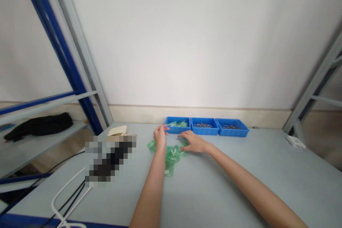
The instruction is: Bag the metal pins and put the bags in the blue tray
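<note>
Green clear plastic packets (173, 155) lie in a loose spread on the grey table, with small contents I cannot make out. My left hand (160, 137) is raised at their far left side, in front of the left blue bin (177, 131). Its fingers are bent and slightly apart, and nothing shows between them. Over the right part of the spread, my right hand (196, 143) is open, thumb and fingers apart around some green plastic. Whether it touches that packet is unclear. More green packets (177, 124) lie inside the left bin.
Beside the left bin stand a middle blue bin (205, 131) and a right blue bin (233, 133), both with thin metal pieces. A cream case (117, 130), a pixelated dark item (110, 162) and white cables (55, 199) lie leftward. A white object (295, 142) lies far right.
</note>
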Available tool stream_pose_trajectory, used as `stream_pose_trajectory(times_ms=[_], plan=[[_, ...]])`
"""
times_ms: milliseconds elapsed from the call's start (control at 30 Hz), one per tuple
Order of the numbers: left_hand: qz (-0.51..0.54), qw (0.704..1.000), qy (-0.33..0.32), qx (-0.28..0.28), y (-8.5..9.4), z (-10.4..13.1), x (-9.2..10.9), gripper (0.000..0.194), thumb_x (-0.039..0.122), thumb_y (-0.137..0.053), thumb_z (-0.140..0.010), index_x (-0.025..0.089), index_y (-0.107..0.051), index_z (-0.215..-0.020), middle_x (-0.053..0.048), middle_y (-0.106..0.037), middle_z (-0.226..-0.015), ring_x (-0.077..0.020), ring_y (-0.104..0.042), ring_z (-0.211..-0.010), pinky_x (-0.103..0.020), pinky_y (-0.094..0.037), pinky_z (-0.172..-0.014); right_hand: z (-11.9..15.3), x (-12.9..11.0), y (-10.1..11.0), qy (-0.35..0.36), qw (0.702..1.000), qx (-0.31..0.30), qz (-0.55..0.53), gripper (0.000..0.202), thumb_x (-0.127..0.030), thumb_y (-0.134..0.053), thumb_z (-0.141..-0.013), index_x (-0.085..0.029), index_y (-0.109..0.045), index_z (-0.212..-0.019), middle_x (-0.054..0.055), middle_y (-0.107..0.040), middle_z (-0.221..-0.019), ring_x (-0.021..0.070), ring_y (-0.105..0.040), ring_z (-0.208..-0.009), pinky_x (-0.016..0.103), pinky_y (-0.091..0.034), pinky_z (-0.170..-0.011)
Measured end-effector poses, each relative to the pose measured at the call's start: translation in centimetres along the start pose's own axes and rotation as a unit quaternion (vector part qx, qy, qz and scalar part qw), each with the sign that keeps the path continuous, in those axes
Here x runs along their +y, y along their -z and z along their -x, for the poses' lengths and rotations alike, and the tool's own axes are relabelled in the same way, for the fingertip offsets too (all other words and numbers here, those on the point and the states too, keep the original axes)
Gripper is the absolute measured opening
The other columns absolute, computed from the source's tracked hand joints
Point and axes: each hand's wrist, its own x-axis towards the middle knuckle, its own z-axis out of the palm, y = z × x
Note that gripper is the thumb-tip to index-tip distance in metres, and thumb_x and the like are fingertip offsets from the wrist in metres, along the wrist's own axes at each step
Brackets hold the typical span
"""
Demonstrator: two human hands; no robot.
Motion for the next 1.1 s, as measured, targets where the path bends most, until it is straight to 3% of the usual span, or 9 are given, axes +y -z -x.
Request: stream_pose_trajectory(times_ms=[233, 400, 533, 600, 700, 767, 833, 933, 1100], plan=[[-0.042, 0.998, -0.024, -0.051, -0.5, 0.7, -0.2, 0.022, 0.032, -0.047, -0.068, 0.016, -0.061, -0.070, -0.003, -0.063, -0.059, -0.0107, -0.049, -0.043, -0.022, -0.039, -0.047, 2.8, -0.8, -1.4, -0.053, 0.998, -0.009, 0.039, 0.042, -0.019, -0.041, -0.088, -0.007, -0.044, -0.128, 0.018, -0.045, -0.132, 0.0234, -0.044, -0.120, 0.034, -0.035, -0.099], [-0.089, 0.989, -0.056, -0.105, -1.9, 2.1, -0.4, 0.023, 0.034, -0.046, -0.071, 0.016, -0.059, -0.065, -0.004, -0.061, -0.055, -0.0143, -0.055, -0.051, -0.022, -0.040, -0.047, 4.9, -0.3, 0.5, -0.085, 0.994, -0.016, 0.061, 0.038, -0.002, -0.040, -0.078, -0.009, -0.057, -0.111, 0.017, -0.061, -0.109, 0.0233, -0.057, -0.102, 0.032, -0.044, -0.086], [-0.158, 0.966, -0.116, -0.168, -3.3, 4.9, -0.3, 0.022, 0.032, -0.047, -0.074, 0.016, -0.063, -0.071, -0.002, -0.062, -0.058, -0.0147, -0.057, -0.055, -0.022, -0.040, -0.052, 7.1, 1.6, 1.3, -0.144, 0.983, 0.079, -0.087, 0.031, -0.007, -0.045, -0.076, -0.012, -0.065, -0.100, 0.014, -0.067, -0.101, 0.0249, -0.061, -0.095, 0.036, -0.044, -0.085], [-0.230, 0.939, -0.177, -0.183, -4.0, 6.6, -0.1, 0.024, 0.033, -0.046, -0.079, 0.018, -0.064, -0.078, -0.002, -0.064, -0.064, -0.0149, -0.059, -0.061, -0.023, -0.041, -0.058, 7.8, 2.8, 1.4, -0.187, 0.938, 0.145, -0.254, 0.025, -0.019, -0.055, -0.075, -0.013, -0.067, -0.096, 0.012, -0.069, -0.098, 0.0254, -0.062, -0.091, 0.038, -0.046, -0.083], [-0.307, 0.909, -0.189, -0.207, -4.8, 8.8, 0.0, 0.030, 0.042, -0.048, -0.080, 0.019, -0.065, -0.077, -0.002, -0.066, -0.067, -0.0159, -0.059, -0.062, -0.024, -0.040, -0.061, 8.2, 4.0, 1.5, -0.240, 0.808, 0.235, -0.485, 0.034, -0.034, -0.067, -0.067, -0.014, -0.067, -0.094, 0.010, -0.070, -0.094, 0.0235, -0.064, -0.085, 0.036, -0.048, -0.078], [-0.314, 0.888, -0.195, -0.272, -5.2, 9.6, -0.1, 0.033, 0.046, -0.048, -0.080, 0.019, -0.066, -0.077, -0.003, -0.068, -0.073, -0.0168, -0.059, -0.066, -0.025, -0.040, -0.063, 8.1, 4.1, 1.6, -0.243, 0.736, 0.274, -0.570, 0.038, -0.039, -0.071, -0.062, -0.017, -0.067, -0.093, 0.008, -0.069, -0.095, 0.0214, -0.064, -0.087, 0.035, -0.048, -0.081], [-0.288, 0.869, -0.213, -0.340, -5.4, 9.8, -0.5, 0.031, 0.044, -0.049, -0.080, 0.019, -0.067, -0.080, -0.003, -0.069, -0.079, -0.0170, -0.059, -0.071, -0.025, -0.041, -0.066, 8.0, 3.7, 1.7, -0.234, 0.704, 0.283, -0.608, 0.039, -0.039, -0.073, -0.059, -0.018, -0.066, -0.091, 0.007, -0.069, -0.096, 0.0204, -0.063, -0.088, 0.034, -0.046, -0.083], [-0.255, 0.867, -0.239, -0.355, -5.5, 9.5, -1.0, 0.023, 0.036, -0.054, -0.078, 0.017, -0.067, -0.079, -0.003, -0.068, -0.076, -0.0156, -0.058, -0.068, -0.024, -0.042, -0.065, 7.8, 2.9, 1.9, -0.212, 0.712, 0.280, -0.608, 0.037, -0.035, -0.075, -0.057, -0.019, -0.066, -0.089, 0.006, -0.069, -0.094, 0.0205, -0.063, -0.088, 0.035, -0.045, -0.085], [-0.230, 0.870, -0.319, -0.296, -5.2, 8.7, -0.5, 0.008, 0.018, -0.061, -0.072, 0.018, -0.068, -0.075, -0.003, -0.068, -0.079, -0.0154, -0.057, -0.072, -0.023, -0.041, -0.059, 7.8, 2.2, 2.5, -0.156, 0.787, 0.278, -0.528, 0.017, -0.028, -0.074, -0.058, -0.019, -0.068, -0.071, 0.006, -0.069, -0.093, 0.0211, -0.062, -0.091, 0.037, -0.043, -0.088]])
